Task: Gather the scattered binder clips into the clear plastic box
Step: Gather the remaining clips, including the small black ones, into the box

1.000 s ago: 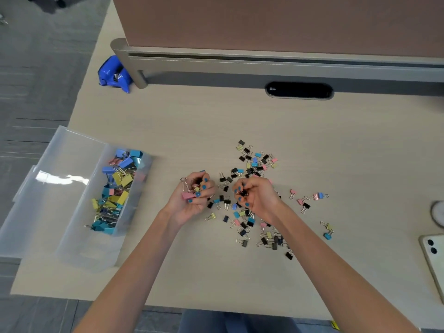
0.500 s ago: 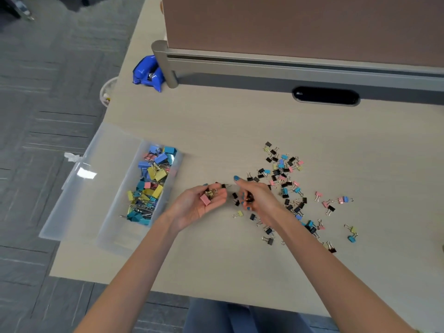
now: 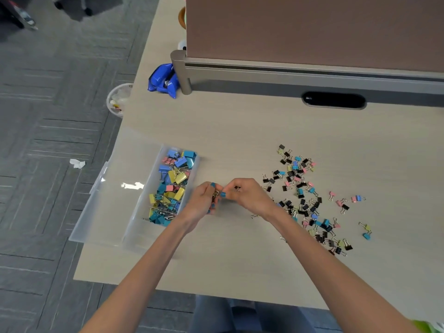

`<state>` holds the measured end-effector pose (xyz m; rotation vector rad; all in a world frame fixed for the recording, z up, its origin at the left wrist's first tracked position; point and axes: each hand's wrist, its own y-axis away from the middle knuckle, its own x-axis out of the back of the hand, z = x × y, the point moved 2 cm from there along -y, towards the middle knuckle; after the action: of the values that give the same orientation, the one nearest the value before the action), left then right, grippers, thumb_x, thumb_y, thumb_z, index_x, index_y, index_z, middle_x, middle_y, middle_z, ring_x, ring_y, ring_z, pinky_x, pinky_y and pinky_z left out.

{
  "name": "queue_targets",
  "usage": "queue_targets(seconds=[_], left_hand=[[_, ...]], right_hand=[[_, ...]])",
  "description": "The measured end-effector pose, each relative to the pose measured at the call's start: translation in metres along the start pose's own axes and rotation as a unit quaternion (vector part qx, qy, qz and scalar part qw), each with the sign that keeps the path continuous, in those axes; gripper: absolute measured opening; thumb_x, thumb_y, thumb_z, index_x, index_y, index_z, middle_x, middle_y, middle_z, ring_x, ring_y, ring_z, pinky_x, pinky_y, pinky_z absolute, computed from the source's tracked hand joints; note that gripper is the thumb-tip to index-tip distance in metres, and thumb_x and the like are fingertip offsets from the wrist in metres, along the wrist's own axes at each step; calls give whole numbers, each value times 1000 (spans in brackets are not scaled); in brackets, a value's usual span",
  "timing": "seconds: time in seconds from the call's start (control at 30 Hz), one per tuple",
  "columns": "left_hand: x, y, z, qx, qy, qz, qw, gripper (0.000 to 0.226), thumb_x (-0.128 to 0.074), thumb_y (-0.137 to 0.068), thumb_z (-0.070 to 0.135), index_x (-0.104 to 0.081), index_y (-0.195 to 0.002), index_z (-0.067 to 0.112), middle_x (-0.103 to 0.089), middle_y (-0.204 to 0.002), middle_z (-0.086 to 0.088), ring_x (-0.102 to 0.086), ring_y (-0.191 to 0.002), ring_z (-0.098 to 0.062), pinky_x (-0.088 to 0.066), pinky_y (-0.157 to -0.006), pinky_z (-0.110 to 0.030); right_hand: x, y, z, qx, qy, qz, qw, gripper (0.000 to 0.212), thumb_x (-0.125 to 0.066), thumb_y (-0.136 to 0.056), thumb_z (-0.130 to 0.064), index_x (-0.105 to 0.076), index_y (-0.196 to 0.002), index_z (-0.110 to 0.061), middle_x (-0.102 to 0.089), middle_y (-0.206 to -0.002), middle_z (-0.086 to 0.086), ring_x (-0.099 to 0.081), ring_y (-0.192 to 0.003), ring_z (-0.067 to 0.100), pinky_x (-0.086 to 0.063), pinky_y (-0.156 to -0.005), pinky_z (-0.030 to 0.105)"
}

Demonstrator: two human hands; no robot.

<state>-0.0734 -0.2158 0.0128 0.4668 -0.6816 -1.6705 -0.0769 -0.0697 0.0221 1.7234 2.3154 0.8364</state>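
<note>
Here we cup a handful of clips (image 3: 216, 196) in our curled left hand (image 3: 203, 204), just beside the right wall of the clear plastic box (image 3: 137, 228). Our right hand (image 3: 248, 195) touches it, fingers pinched on a black clip (image 3: 237, 188). The scattered binder clips (image 3: 303, 188) lie on the desk (image 3: 240, 131) to the right of both hands.

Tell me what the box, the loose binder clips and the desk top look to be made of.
Box: translucent frosted plastic; what lies behind shows through it, and it carries a glare patch.
Binder clips: likely painted metal bodies, with thin shiny wire handles.
Desk top: matte, pale wood-grain, probably laminate rather than solid wood.
</note>
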Motion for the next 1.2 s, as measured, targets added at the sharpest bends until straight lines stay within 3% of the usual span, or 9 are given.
queue_targets(seconds=[0.1, 0.27, 0.47, 0.67, 0.8, 0.9, 1.0, 1.1, 1.2], left_hand=[[4, 2, 4, 1, 3, -9, 1000, 26, -28, -104, 16, -52, -100, 8, -47, -68, -2, -35, -52, -9, -30, -42, -17], [11, 7, 7, 38, 68, -37, 996, 25, -32, -103, 15, -54, -93, 10, -53, -67, -6, -38, -51, -11, -29, -43, -19], [36, 19, 6, 73, 169, -88, 979, 21, -39, -99, 13, -58, -96, 6, -62, -72, -9, -49, -50, -9, -38, -45, -18], [80, 36, -3, 97, 230, -86, 964, 22, -42, -99, 16, -61, -97, 5, -62, -75, -11, -53, -48, -8, -45, -45, -15], [111, 48, -15, 117, 259, -77, 956, 16, -44, -98, 14, -59, -100, 8, -62, -75, -9, -52, -51, -10, -47, -46, -16], [131, 56, -23, 123, 252, -73, 957, 18, -44, -98, 15, -60, -98, 7, -62, -76, -8, -53, -51, -10, -47, -45, -16], [153, 64, -30, 118, 229, -60, 964, 21, -44, -98, 14, -62, -98, 2, -63, -81, -11, -54, -53, -12, -52, -51, -19], [172, 70, -37, 112, 188, -39, 975, 23, -45, -98, 12, -64, -96, -1, -64, -84, -14, -59, -61, -15, -59, -64, -28], [182, 75, -40, 119, 156, -42, 980, 25, -46, -98, 9, -63, -103, -7, -64, -88, -19, -65, -70, -21, -60, -73, -33]], right_hand=[[-5, -2, -5, 30, 6, 7, 999, 8, -69, -85, -14, -69, -82, -21, -67, -85, -6, -57, -82, 9, -40, -76, 17], [-11, 2, -14, 60, 40, 19, 997, 13, -66, -86, -14, -65, -77, -23, -63, -68, -11, -35, -52, 5, -31, -55, 17], [-22, 8, -39, 99, 20, -23, 995, 7, -62, -87, -11, -63, -83, -16, -68, -67, 10, -36, -55, 20, -29, -52, 26], [-42, 12, -65, 100, 5, -48, 994, 4, -60, -90, -3, -64, -90, -2, -39, -39, -16, -26, -39, 4, -21, -43, 13], [-67, 14, -80, 92, -8, -71, 993, 8, -55, -91, 3, -62, -96, 3, -42, -39, -20, -30, -36, 3, -23, -41, 9], [-85, 16, -88, 93, -26, -71, 993, 14, -50, -93, 7, -59, -99, -2, -47, -39, -27, -47, -39, -9, -34, -44, 4], [-99, 10, -83, 75, -36, -46, 995, 13, -52, -92, 5, -60, -99, -2, -48, -39, -27, -48, -42, -14, -36, -46, 4], [-112, -1, -67, 49, -8, 4, 999, 8, -58, -90, 3, -65, -94, 1, -54, -53, -24, -50, -49, -14, -37, -53, 6], [-126, -12, -49, 47, 48, 41, 997, 8, -62, -87, -7, -68, -87, -13, -67, -92, -7, -59, -84, -1, -45, -80, 24]])
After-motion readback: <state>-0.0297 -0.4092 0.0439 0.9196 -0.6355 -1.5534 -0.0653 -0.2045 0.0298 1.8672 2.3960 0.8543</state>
